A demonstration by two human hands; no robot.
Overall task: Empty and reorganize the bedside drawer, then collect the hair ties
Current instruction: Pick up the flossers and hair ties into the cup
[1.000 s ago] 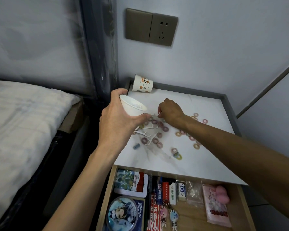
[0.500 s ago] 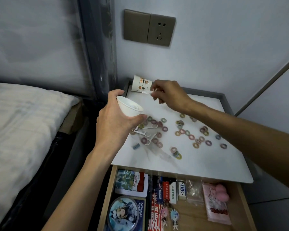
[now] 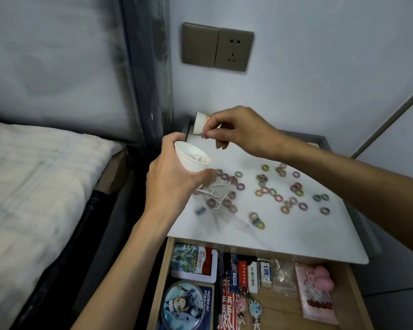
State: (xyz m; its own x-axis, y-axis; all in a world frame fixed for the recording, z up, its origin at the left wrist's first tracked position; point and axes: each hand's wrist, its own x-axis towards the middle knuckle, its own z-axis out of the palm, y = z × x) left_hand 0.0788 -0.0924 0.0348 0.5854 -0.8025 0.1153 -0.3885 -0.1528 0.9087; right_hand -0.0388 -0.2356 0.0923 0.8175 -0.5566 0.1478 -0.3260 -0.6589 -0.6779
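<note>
The white tabletop (image 3: 296,236) ran from the centre of the frame toward its lower right, with a raised grey rim along its far and right edges; its near edge overhung the open drawer (image 3: 354,296) at the bottom of the frame; bare white surface showed along that near edge and at the far right corner.

Your hands were apart but near each other, both above the upper left part of the top; your left hand (image 3: 174,186) was wrapped round a small white cup (image 3: 192,160), tilted with its mouth toward the right of the frame; your right hand (image 3: 239,132), just above and right of it, had its fingers curled and pinched a thin white stick (image 3: 218,126), too small to tell what.

The hair ties (image 3: 272,194) lay scattered over the middle of the top, some touching in small clumps, below your right forearm; a few white floss picks (image 3: 212,192) lay among those nearest your left hand.

A printed paper cup (image 3: 199,122) lay on its side at the far left corner, partly behind your right fingers; the bed (image 3: 34,186) filled the left of the frame; a wall socket (image 3: 217,47) sat at upper centre; the drawer held a tin, a round badge, keychains and a pink pouch.
</note>
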